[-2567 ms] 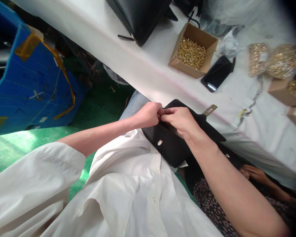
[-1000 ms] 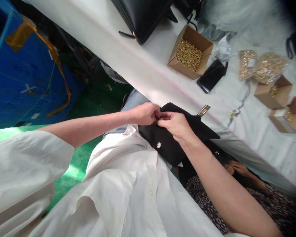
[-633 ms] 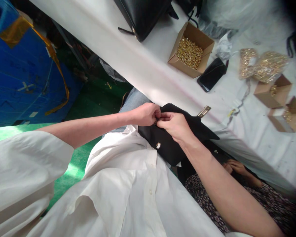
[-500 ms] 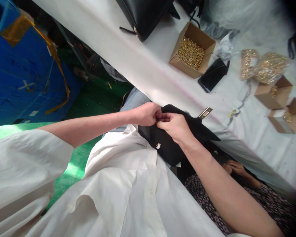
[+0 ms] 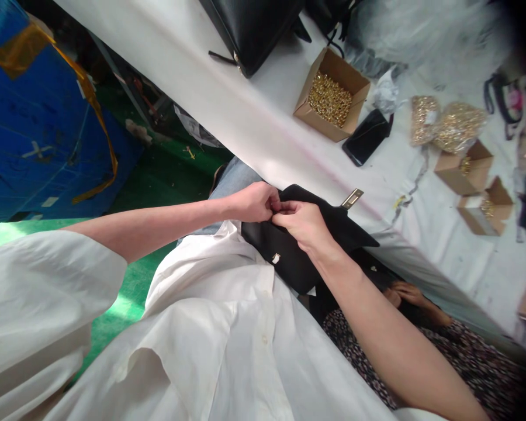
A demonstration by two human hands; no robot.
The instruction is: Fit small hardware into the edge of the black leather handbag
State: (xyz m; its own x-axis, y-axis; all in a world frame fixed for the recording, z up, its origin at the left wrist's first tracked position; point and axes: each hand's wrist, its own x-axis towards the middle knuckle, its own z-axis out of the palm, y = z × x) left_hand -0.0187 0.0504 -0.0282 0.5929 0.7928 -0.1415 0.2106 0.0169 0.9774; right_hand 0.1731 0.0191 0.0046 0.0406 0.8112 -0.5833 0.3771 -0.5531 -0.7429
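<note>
A small black leather bag [image 5: 289, 257] lies on my lap against the edge of the white table [image 5: 254, 128]. My left hand [image 5: 254, 202] is curled in a pinch at the bag's near top corner. My right hand [image 5: 302, 222] meets it there, fingers closed over the same spot. What the fingertips pinch is hidden between them. A gold clasp plate [image 5: 353, 199] sticks out from the bag's flap, and a small metal stud [image 5: 275, 258] shows on its front.
An open cardboard box of gold fittings [image 5: 331, 96] and a black phone [image 5: 366, 145] lie on the table. Bags of gold parts [image 5: 447, 123] and small boxes [image 5: 464, 166] sit further right. A large black bag [image 5: 249, 26] lies at the top. Another person's hand [image 5: 409, 292] rests at my right.
Both hands stay pinched together at the bag's corner with only small finger shifts. The view has drifted, so more of the table's right side shows.
</note>
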